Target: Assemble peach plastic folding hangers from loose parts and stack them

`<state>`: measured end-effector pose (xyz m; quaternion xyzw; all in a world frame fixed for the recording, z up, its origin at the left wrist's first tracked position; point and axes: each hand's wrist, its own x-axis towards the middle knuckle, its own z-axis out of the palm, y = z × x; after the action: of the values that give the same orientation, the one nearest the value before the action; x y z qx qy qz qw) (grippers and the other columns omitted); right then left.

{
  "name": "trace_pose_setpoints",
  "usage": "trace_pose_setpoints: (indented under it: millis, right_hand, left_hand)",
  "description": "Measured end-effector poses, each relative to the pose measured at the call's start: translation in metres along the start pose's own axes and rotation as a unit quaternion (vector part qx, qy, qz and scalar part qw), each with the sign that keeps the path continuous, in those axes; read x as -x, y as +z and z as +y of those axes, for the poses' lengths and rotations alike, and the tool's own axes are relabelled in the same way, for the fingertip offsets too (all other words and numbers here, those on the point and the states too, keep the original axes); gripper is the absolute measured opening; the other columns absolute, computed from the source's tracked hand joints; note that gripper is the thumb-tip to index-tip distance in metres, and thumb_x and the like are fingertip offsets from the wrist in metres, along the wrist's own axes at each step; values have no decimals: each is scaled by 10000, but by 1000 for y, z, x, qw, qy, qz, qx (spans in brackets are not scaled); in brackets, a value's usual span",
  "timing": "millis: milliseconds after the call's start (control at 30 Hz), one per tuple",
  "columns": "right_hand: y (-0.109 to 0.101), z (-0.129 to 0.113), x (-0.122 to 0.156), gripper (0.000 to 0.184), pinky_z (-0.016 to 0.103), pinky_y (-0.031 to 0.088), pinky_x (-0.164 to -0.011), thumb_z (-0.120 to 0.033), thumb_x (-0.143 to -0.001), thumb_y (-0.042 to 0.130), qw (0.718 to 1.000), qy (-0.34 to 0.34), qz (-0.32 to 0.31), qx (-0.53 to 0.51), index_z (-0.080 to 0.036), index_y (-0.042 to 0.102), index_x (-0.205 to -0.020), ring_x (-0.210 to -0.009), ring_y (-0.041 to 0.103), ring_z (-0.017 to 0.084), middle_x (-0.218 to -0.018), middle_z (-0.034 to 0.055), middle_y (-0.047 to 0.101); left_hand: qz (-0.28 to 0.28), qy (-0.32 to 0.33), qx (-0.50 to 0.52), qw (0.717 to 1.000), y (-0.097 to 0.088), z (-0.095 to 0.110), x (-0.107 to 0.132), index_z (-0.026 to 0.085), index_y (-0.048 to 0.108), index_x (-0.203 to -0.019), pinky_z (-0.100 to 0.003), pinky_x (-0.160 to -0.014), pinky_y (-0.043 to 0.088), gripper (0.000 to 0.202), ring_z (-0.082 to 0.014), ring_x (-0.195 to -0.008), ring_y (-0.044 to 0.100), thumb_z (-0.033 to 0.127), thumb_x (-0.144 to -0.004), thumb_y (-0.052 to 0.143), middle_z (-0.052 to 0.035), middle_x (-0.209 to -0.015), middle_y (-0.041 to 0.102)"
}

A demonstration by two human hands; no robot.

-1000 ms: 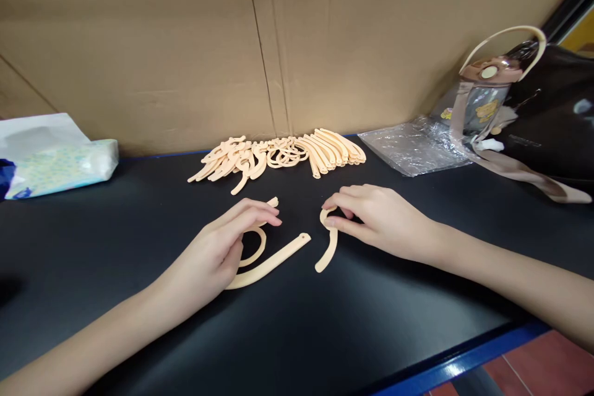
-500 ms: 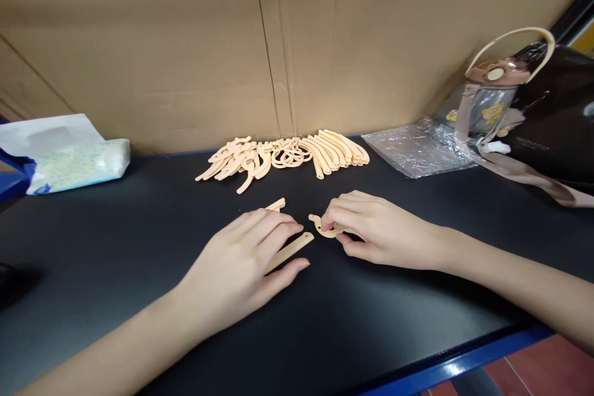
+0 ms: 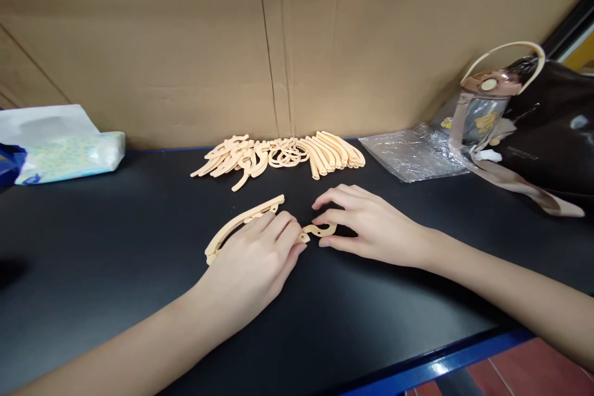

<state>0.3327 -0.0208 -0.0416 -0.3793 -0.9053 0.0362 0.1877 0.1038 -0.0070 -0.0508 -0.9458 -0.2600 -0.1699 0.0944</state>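
My left hand (image 3: 262, 250) is closed over a cream plastic hanger arm (image 3: 304, 237); only its holed tip shows past my fingers. Against that tip lies the end of a small curved hanger hook (image 3: 321, 231). My right hand (image 3: 371, 223) surrounds the hook's other end, with thumb and fingers apart; whether they touch it is hard to tell. Beyond my left knuckles a long curved hanger arm (image 3: 241, 218) rests on the table, with more cream parts beside it partly hidden by the hand.
Piles of cream hooks and angled parts (image 3: 232, 156), ring-shaped parts (image 3: 288, 154) and hanger arms (image 3: 336, 153) line the back of the black table (image 3: 139, 229). A tissue pack (image 3: 69, 154) sits left. Clear plastic (image 3: 413, 151), a strapped bottle (image 3: 485, 114) and a dark bag (image 3: 552, 136) occupy the right.
My left fingers have closed over the hanger arm, uncovering the long arm behind. My right fingers have spread from their grip, and the hook now meets the arm's tip.
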Motion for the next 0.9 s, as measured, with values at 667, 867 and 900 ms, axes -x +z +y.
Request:
trace_pose_setpoints:
  millis: [667,867,900]
  right_hand:
    - [2,-4,1,138,324,434,-826,-174,-977,526,997,-10,75,-18,-151,629,-888,-785,607,153,-844,29,690]
    - [5,-6,2,138,348,433,-977,-179,-971,540,993,-37,101,-53,-147,637,-878,-623,573,105,-741,-8,679]
    - [5,-6,2,136,353,424,-1001,-180,-972,541,992,-43,97,-62,-148,640,-883,-620,576,102,-741,-11,682]
  left_hand:
    - [-9,-72,182,981,3,-8,12,251,490,-1080,-232,-575,438,115,-115,-670,666,307,-1009,420,61,-875,696]
    - [-29,-98,201,974,3,-9,13,282,428,-1197,-243,-571,445,197,-134,-610,659,351,-1017,389,89,-761,660]
    - [-31,-95,203,974,2,-9,13,284,425,-1199,-243,-587,451,196,-136,-642,672,351,-1019,388,84,-791,672]
